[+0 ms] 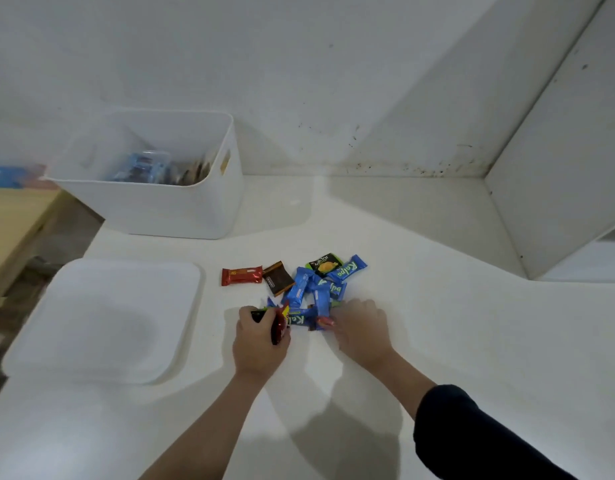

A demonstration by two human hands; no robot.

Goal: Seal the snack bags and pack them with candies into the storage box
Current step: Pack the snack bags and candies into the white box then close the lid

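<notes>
Fingers of the left hand were curled round a small clutch of candies, a red wrapper poking out between thumb and palm. Right hand lay on the near edge of the candy pile, fingertips pinching what looked like a small pink-red piece (blurred, can't confirm).

Rest of the pile sat just past both hands on the white counter: several blue wrappers, one green-black packet, a brown one and a red bar slightly apart to the left. Storage box stood well apart at far left, already holding some packets; its lid lay flat beside the left hand.

Judgement: step was gathering candies for the box. To do it well:
- sweep the right hand leftward so loose pieces bunch against the left
- don't overfill the left grip, slick wrappers slip
- pick up the red bar and brown packet on the way to the box
- drop in low over the rim, clear of the lid
</notes>
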